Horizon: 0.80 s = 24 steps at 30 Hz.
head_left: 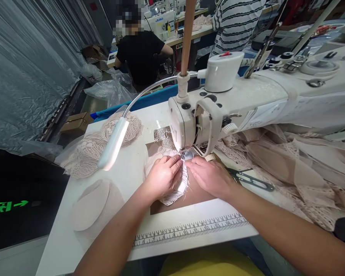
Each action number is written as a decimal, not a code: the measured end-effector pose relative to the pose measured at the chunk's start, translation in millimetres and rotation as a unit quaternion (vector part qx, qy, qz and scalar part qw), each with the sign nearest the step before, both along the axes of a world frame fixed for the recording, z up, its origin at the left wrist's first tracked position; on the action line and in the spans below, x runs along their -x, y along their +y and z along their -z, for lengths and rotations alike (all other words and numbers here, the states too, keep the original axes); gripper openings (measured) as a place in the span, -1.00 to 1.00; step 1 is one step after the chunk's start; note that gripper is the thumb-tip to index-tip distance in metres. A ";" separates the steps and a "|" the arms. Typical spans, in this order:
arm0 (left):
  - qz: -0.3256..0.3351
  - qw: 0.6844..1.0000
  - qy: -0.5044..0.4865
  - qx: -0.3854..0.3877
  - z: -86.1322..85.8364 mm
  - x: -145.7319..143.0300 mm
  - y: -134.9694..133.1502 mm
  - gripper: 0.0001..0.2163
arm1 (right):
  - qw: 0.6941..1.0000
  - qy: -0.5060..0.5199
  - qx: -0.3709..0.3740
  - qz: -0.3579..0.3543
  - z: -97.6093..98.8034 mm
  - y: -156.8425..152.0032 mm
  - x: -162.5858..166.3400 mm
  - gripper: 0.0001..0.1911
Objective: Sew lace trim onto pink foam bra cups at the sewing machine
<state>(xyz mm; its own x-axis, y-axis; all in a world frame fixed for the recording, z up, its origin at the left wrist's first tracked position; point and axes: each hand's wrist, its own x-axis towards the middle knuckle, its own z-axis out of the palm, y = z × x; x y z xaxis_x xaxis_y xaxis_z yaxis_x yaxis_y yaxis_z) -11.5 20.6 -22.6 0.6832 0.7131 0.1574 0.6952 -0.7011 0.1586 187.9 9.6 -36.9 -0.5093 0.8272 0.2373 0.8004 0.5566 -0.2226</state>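
Under the needle end of a white sewing machine point(185, 122) lies a pale lace fabric piece point(174, 197) with a frayed right edge. My left hand point(164, 176) rests over this lace, fingers bent and pressed together on it, fingertips close to the presser foot point(184, 154). From the other side, my right hand point(209, 177) lies flat on the brown machine plate, its fingers stretched toward the lace's edge just beside the foot. Its fingertips are partly lost in the lamp's glare. Black thread snips point(254, 180) lie right of my right wrist.
Stacked lace cups point(86, 155) and smooth beige cups point(90, 205) lie on the left of the white table point(60, 230). A gooseneck lamp point(113, 143) hangs over it. Beige lace fabric point(276, 153) is heaped at right. Two people work beyond.
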 end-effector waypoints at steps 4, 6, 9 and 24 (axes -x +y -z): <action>-0.112 0.993 0.024 -0.041 -16.7 14.9 0.4 -0.70 | 0.993 0.076 0.017 -0.092 -4.2 -8.1 -4.9 -0.70; -0.215 0.971 0.084 -0.055 -24.9 24.0 0.0 -0.71 | 0.987 0.088 0.032 -0.130 -5.9 -11.9 -5.2 -0.70; -0.304 0.939 0.162 -0.013 -30.9 38.7 -2.2 -0.74 | 0.982 0.078 0.055 -0.165 -6.7 -15.5 -4.2 -0.71; -0.291 0.584 -0.538 0.533 -13.4 31.2 -16.3 -0.47 | 0.988 0.067 0.043 -0.130 -2.7 -14.2 -6.7 -0.70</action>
